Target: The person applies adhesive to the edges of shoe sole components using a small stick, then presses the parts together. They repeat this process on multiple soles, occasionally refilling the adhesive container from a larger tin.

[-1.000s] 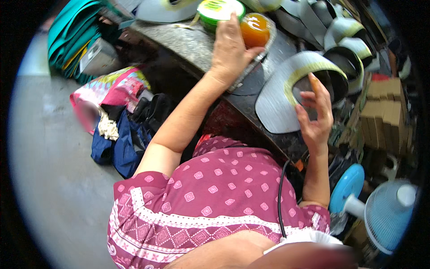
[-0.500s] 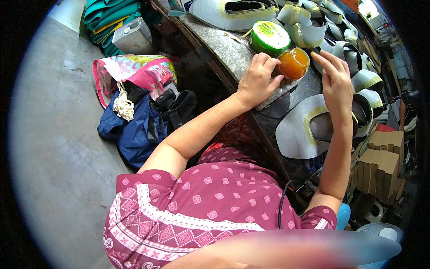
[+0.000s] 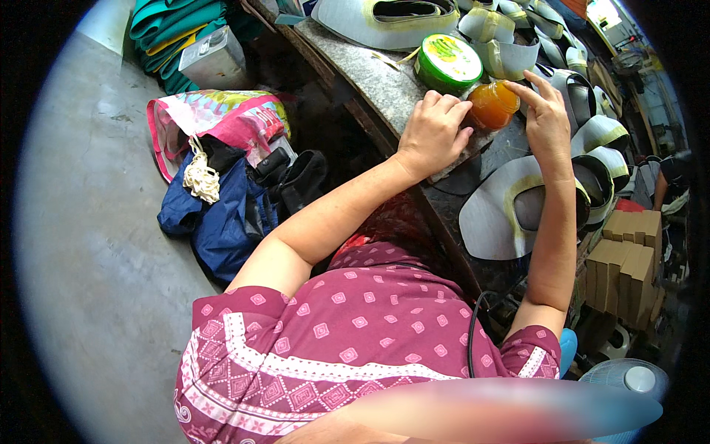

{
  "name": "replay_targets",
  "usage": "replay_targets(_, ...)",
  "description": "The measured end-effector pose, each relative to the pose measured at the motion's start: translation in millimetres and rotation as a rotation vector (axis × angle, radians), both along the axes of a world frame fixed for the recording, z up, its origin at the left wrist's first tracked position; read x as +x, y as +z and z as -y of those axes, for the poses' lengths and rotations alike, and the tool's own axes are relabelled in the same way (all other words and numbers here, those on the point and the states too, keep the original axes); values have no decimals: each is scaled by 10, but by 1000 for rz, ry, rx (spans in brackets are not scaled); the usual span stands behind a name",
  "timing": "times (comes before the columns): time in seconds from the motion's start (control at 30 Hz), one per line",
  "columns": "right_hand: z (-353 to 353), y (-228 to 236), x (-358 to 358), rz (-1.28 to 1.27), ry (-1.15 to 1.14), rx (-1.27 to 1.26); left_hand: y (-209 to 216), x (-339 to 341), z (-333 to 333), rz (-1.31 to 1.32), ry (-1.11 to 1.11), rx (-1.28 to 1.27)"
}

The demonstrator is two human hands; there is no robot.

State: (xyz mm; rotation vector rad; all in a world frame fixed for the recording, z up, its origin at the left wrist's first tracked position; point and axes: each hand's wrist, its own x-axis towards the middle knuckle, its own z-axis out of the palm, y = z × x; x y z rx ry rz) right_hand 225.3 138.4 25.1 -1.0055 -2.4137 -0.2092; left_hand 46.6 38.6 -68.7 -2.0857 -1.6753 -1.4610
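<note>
A small clear jar of orange-amber stuff point(image 3: 493, 108) stands tilted near the edge of the worktable. My left hand point(image 3: 435, 132) is closed against its left side, fingers curled and fingertips at the glass. From the right, my right hand point(image 3: 549, 122) reaches over with its fingers apart. Its index finger stretches to the jar's upper rim, and seems to touch it. Just behind the jar sits a round green tub with a white lid point(image 3: 449, 63). Below my right hand lies a pale grey curved piece with a yellowish band point(image 3: 497, 211).
Many similar grey curved pieces point(image 3: 514, 55) crowd the table's far and right sides. Left of the table are a pink bag point(image 3: 222, 118), a navy cloth point(image 3: 225, 222), a metal can point(image 3: 214, 58) and folded green fabric point(image 3: 174, 29). Cardboard boxes point(image 3: 621, 266) and a fan point(image 3: 629, 381) stand at right.
The jar has tipped over from more upright and shifted slightly right. My right hand has come down and left, bringing its index finger to the rim. My left hand has followed the jar.
</note>
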Motion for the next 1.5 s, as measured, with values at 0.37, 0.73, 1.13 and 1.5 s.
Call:
replay_targets(0.37, 91, 210, 164, -138, 79, -91, 49, 36, 48, 49, -34, -17)
replay_targets(0.73, 39, 335, 245, -81, 94, 11, 96, 39, 64, 181, -65, 80)
replay_targets(1.13, 33, 88, 170, 248, -97, 144, 375, -697, -343, 199, 182, 198)
replay_targets(1.5, 242, 485, 283, 254, -28, 82, 381, -1107, -693, 84, 200, 96)
